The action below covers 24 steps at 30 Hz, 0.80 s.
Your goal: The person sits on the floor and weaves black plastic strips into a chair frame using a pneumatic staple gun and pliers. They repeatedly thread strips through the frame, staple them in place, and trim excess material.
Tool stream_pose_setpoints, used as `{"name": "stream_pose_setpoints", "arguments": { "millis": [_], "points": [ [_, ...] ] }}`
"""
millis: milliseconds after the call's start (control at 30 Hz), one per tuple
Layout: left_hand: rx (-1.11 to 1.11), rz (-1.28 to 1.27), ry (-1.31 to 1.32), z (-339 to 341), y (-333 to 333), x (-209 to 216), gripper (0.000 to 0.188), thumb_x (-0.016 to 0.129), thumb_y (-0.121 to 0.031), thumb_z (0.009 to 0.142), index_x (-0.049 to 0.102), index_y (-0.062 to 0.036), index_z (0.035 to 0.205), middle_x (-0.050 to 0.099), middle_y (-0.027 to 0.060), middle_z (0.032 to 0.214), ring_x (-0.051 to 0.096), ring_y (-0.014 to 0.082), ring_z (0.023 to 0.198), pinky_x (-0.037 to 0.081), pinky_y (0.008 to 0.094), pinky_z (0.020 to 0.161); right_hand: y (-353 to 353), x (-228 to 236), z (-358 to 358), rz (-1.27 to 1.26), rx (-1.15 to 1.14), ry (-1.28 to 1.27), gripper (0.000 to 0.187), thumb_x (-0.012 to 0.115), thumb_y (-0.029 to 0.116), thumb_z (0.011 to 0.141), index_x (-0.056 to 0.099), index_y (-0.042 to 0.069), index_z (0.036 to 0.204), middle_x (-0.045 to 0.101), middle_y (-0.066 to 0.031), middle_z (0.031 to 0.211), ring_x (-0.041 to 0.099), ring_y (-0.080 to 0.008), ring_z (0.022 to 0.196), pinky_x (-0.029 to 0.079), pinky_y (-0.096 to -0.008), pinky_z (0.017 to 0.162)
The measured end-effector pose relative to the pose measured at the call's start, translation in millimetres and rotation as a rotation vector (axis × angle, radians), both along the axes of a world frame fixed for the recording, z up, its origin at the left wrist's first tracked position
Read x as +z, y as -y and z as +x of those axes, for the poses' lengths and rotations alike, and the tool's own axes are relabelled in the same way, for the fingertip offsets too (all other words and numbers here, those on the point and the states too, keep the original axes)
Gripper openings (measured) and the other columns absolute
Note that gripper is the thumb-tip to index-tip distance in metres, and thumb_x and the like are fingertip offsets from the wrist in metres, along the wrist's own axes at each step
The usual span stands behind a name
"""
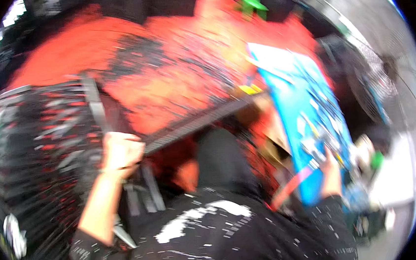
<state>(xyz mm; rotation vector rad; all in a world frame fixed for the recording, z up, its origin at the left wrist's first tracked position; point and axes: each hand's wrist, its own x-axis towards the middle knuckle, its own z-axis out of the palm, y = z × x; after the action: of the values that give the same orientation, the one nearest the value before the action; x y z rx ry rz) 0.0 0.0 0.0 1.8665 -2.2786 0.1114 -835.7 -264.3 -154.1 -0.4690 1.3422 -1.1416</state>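
Observation:
Motion blurs the whole view. My left hand (123, 150) is closed in a fist at the near-left end of a long dark bar (197, 123). That bar runs up and to the right across my lap, toward a yellow item (249, 90). Over on the right, my right hand (329, 171) is at the near end of a blue board (279, 94), among metal tools (313, 145) smeared by the motion. Whether its fingers hold one of them cannot be made out. A red strap-like piece (290, 188) lies beside that hand.
At the left stands a wide stack of dark slatted pieces (54, 128). The red floor covering (151, 98) bears dark scraps (137, 54). A small green stool (252, 0) stands at the far right, and a fan (362, 86) beyond the blue board.

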Motion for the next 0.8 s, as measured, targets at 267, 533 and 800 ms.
{"name": "stream_pose_setpoints", "arguments": {
  "millis": [267, 533, 800],
  "points": [
    [0.165, -0.110, -0.218, -9, -18, -30, 0.020, 0.070, -0.025, 0.087, 0.076, -0.0094, 0.075, 0.073, 0.0021, 0.088, 0.065, 0.0186, 0.095, 0.037, 0.0418, 0.099, -1, 34, 15, 0.233, -0.103, -0.070, 0.054, 0.075, 0.070, 0.072, 0.068, 0.019, 0.090, 0.071, 0.0022, 0.080, 0.065, -0.0222, 0.062, 0.053, -0.0369, 0.058],
    [0.175, -0.125, -0.182, -10, -12, -44, 0.027, 0.066, -0.027, 0.090, 0.073, -0.0097, 0.071, 0.072, 0.0011, 0.080, 0.066, 0.0171, 0.091, 0.037, 0.0409, 0.098, 16, 42, 14, -0.057, 0.009, -0.134, 0.023, 0.077, 0.023, 0.086, 0.060, 0.012, 0.076, 0.061, -0.0036, 0.065, 0.060, -0.0183, 0.063, 0.051, -0.0343, 0.060],
    [0.214, 0.015, 0.118, -16, 6, -42, 0.036, 0.053, -0.028, 0.090, 0.063, -0.0106, 0.060, 0.064, 0.0121, 0.070, 0.061, 0.0333, 0.077, 0.039, 0.0476, 0.086, -35, 169, 166, -0.249, 0.135, -0.359, 0.038, 0.078, 0.031, 0.087, 0.066, 0.005, 0.112, 0.047, 0.0031, 0.064, 0.049, -0.0123, 0.058, 0.044, -0.0289, 0.058]
  ]
}}
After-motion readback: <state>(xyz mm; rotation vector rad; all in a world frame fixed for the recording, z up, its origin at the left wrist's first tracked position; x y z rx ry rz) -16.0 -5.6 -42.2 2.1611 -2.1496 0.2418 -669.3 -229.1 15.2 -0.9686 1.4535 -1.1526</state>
